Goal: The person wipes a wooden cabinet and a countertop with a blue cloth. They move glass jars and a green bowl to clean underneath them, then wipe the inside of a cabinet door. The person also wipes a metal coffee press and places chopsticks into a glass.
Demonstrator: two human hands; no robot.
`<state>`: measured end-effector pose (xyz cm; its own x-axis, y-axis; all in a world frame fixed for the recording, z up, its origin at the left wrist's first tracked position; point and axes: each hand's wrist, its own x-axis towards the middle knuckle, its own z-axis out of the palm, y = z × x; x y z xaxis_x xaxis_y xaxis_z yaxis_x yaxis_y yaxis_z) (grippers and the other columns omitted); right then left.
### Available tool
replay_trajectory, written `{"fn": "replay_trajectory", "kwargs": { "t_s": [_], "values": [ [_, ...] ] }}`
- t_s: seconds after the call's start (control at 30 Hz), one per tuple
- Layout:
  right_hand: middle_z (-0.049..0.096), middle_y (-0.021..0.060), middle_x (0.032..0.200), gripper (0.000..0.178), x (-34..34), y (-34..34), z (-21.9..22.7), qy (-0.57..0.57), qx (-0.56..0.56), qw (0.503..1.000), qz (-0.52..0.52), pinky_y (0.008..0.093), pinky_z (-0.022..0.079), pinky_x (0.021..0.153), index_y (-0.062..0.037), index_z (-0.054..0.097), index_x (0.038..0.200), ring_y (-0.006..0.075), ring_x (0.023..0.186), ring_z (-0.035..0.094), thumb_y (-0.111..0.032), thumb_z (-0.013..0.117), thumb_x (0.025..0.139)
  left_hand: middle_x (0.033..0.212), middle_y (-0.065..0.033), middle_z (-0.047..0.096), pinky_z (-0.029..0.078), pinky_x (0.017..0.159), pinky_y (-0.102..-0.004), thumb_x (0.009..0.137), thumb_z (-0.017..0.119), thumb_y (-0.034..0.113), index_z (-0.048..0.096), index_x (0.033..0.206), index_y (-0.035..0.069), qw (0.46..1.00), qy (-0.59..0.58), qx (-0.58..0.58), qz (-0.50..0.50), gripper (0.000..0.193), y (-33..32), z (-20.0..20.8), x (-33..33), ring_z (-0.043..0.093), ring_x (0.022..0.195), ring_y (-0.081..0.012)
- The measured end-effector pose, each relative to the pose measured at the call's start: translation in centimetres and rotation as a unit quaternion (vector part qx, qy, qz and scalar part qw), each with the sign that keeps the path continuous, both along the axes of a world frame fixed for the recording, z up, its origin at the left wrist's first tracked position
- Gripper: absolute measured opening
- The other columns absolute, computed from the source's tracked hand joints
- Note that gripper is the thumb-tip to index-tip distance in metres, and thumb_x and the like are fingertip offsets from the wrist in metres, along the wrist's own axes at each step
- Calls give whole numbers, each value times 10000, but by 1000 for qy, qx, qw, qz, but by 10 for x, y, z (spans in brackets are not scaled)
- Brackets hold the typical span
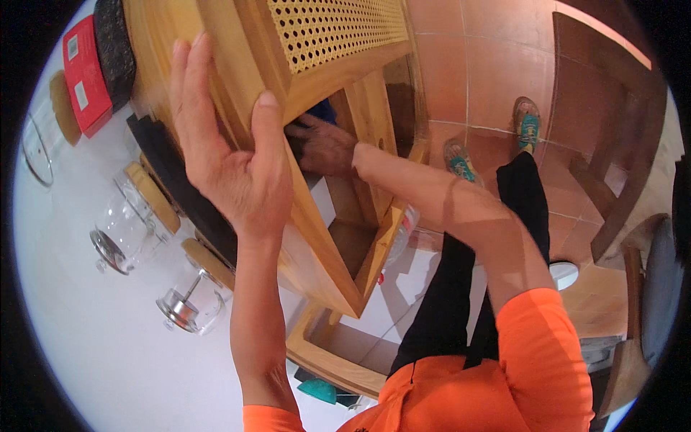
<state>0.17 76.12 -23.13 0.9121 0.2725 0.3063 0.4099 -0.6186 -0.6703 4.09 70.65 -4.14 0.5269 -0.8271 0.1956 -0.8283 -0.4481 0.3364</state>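
Note:
A wooden cabinet with an opening and a woven cane panel stands in front of me. My left hand is raised against its wooden face, thumb apart and fingers stretched out, holding nothing. Through the opening reaches my right hand, its fingers smeared by motion and partly in shadow. Right beside these fingers is a dark blue piece that looks like cloth. Whether the right hand grips it, I cannot make out.
Glass pots with metal lids stand along the left, near wooden discs and a red box. A lower wooden frame lies near me. Dark wooden furniture and a chair are at the right on tiled floor.

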Motion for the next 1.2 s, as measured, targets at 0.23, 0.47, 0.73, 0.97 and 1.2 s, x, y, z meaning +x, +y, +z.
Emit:
{"fn": "replay_trajectory", "kwargs": {
  "t_s": [0.23,0.47,0.73,0.97,1.2],
  "values": [
    [635,79,1162,168,-69,17,21,-27,-2,977,-210,471,345,905,-132,729,840,306,1143,459,-210,614,747,1459,-143,443,289,1126,-343,841,591,-61,475,1393,35,1000,-23,-8,2,572,-2,-1,-3,395,1369,-238],
    [647,97,1112,164,-152,38,34,81,35,981,-175,492,353,862,-140,751,812,301,1120,472,-219,628,736,1446,-147,464,291,1129,-348,830,609,-49,498,1376,43,999,-3,-44,-25,565,-3,-1,-5,406,1365,-245],
    [629,70,779,122,-156,102,7,-100,107,981,-131,501,397,800,-172,617,606,324,948,575,-277,618,665,1432,-177,469,316,1096,-421,793,607,1,508,1370,71,997,-72,-5,-12,590,-2,2,-3,422,1342,-349],
    [678,127,827,336,-214,-18,-27,434,427,755,-243,416,512,668,-56,741,900,281,696,636,17,508,669,1502,-166,382,273,1133,-410,776,597,-37,438,1422,59,995,-76,50,52,673,-7,17,-12,348,1400,-322],
    [570,60,1261,701,-159,-40,-71,324,734,494,-335,287,455,894,-107,479,1415,179,1070,550,94,496,744,1490,-188,383,262,1129,-436,758,579,-30,435,1416,32,995,-79,38,51,677,-9,14,-12,343,1391,-352]
  ]
}}
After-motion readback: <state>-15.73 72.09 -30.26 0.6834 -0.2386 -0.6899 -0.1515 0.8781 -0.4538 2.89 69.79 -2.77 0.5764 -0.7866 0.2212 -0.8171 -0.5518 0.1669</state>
